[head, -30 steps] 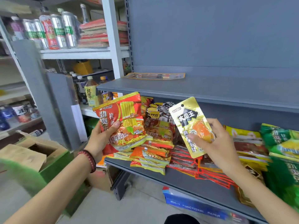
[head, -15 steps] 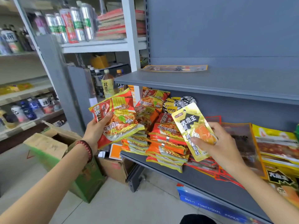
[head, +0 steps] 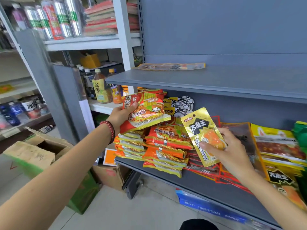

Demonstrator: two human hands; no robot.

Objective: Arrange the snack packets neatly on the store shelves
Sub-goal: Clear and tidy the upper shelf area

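Head view: the left hand (head: 122, 117), with a red bead bracelet (head: 108, 130) on its wrist, grips a red noodle packet (head: 147, 112) by its left edge, thumb on the front, and holds it tilted just above the stacked noodle packets (head: 159, 146) at the left end of the lower shelf (head: 216, 188). The right hand (head: 232, 151) pinches a gold snack pouch (head: 201, 133) near its lower half, thumb across the front and fingers behind, holding it upright in front of the shelf. Behind that pouch, flat red-edged packets (head: 206, 170) lie on the shelf. Yellow packets (head: 279, 143) are piled further right, with green packets (head: 300, 135) at the edge of view. On the upper shelf (head: 207, 80) one flat packet (head: 171, 66) lies alone near the back. To the left, white shelving holds a tea bottle (head: 99, 89) and, higher up, drink cans (head: 63, 17). An open cardboard box (head: 41, 151) stands on the floor below, and a blue box (head: 211, 208) sits under the lower shelf.
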